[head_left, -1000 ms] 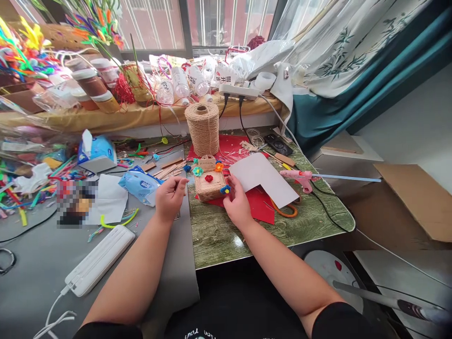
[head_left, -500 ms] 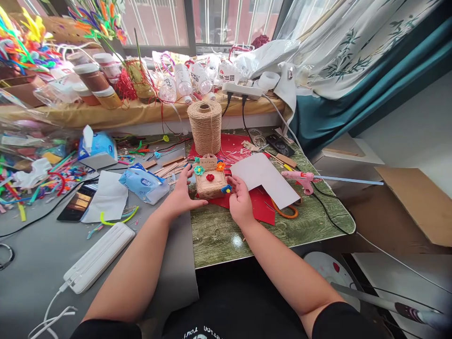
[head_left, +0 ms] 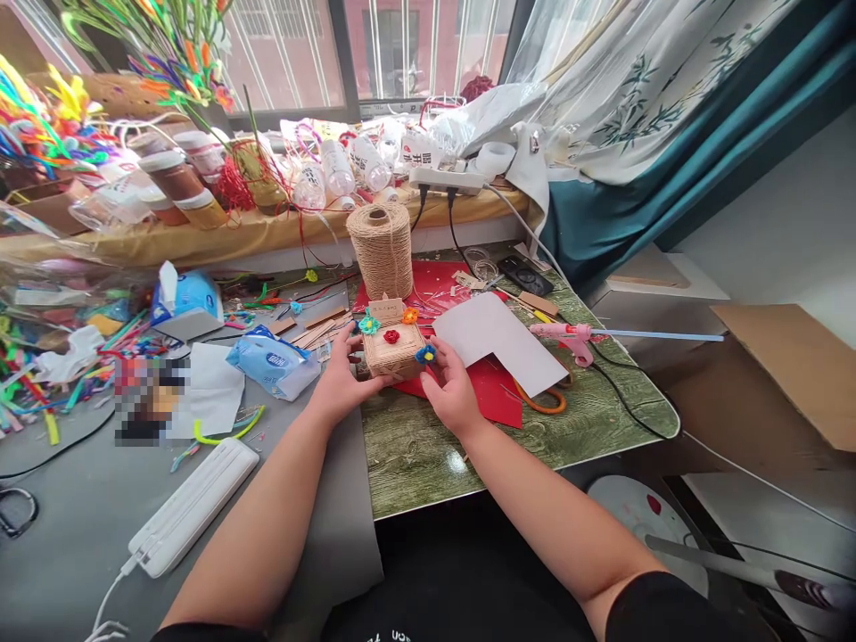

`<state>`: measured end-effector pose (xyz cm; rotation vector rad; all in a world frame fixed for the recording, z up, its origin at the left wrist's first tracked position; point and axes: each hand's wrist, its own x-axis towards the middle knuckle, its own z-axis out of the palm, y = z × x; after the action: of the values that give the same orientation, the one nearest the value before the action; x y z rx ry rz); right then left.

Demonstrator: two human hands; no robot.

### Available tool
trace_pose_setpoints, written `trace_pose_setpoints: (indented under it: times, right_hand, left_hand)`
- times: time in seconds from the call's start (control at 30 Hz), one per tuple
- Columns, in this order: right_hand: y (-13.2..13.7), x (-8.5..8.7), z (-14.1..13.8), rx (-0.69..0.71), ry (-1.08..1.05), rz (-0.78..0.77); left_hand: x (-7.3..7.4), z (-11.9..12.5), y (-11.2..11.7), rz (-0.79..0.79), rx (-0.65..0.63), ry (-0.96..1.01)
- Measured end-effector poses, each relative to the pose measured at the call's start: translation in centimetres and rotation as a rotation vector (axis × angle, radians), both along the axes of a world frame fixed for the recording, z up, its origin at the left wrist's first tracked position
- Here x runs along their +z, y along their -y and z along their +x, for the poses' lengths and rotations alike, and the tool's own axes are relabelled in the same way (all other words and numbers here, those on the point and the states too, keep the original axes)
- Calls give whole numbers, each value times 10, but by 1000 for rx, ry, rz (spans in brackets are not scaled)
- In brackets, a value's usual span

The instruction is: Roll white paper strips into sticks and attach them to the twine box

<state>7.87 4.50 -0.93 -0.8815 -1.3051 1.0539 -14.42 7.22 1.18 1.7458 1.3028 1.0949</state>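
Note:
Between my hands is a small twine-wrapped box (head_left: 394, 361), trimmed with a red rose (head_left: 391, 337) on its lid and turquoise, orange and blue flowers around its edges. A small tan tag (head_left: 386, 310) stands at its back. My left hand (head_left: 344, 374) grips the left side, thumb along the front lower edge. On the other side my right hand (head_left: 451, 388) holds the box by the corner with the blue flower (head_left: 425, 354), its thumb in front. The box's underside is hidden. Right behind it stands a big spool of jute twine (head_left: 380, 250).
White card (head_left: 495, 339) overlaps red sheets (head_left: 495, 392) at the right, near orange-handled scissors (head_left: 545, 401) and a pink glue gun (head_left: 568, 337). Tissue packs (head_left: 271, 361), a white power strip (head_left: 193, 504) and craft scraps lie left. Bottles and jars line the sill (head_left: 267, 234).
My hands have closed in on the box from both sides and now grip it. The box is turned slightly, and the camera view has shifted a little.

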Motion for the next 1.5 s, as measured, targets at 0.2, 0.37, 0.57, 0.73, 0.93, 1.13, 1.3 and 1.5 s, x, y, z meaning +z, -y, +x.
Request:
trace_pose_setpoints:
  times: [0.2, 0.37, 0.57, 0.73, 0.93, 1.13, 1.3, 1.5]
  right_hand:
    - [5, 9, 0, -9, 57, 47]
    - [4, 2, -1, -91, 135, 22]
    - [3, -2, 1, -107, 182, 36]
    - [4, -3, 3, -115, 243, 72]
    - [6, 2, 4, -116, 255, 78]
    - [6, 7, 3, -115, 222, 63]
    - [6, 5, 3, -113, 212, 47]
    - [6, 3, 3, -121, 215, 43]
  left_hand:
    - [1, 14, 6, -104, -13, 210]
    - [0, 22, 11, -183, -8, 210]
    - [-6, 24, 11, -228, -8, 251]
    - [-5, 24, 11, -256, -10, 281]
    - [-4, 24, 12, -232, -22, 255]
    - [-6, 23, 13, -214, -40, 215]
    - [-3, 23, 13, -224, -34, 205]
    - [-3, 22, 13, -227, -33, 212]
